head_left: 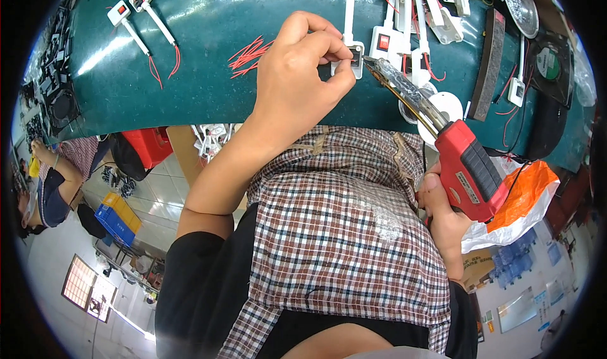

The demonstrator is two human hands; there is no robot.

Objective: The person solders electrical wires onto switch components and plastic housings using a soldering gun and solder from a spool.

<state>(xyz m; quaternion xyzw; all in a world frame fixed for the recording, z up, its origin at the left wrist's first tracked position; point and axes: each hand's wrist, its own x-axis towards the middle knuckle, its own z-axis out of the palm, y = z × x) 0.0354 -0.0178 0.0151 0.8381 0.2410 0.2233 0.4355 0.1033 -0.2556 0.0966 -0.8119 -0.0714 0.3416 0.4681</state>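
Observation:
My right hand (444,215) is wrapped around the handle of a red soldering gun (465,163). The gun's metal tip points up and left, close to a white switch housing (358,73) on the bench. At that housing my left hand (297,71) is closed in a pinch, thumb and fingertips beside the dark part in its middle. Whatever those fingertips hold is too small or too hidden to make out. A white stem runs from the housing toward the far side. Loose red wires (246,58) lie just left of my left hand.
Two white switch pieces with red wires (120,14) lie at the far left of the green bench (196,93). More white switch pieces (384,41) are heaped beyond the gun. Under its tip sits a white round reel (446,106). A black fan (550,68) stands at right. Another person (57,182) works at far left.

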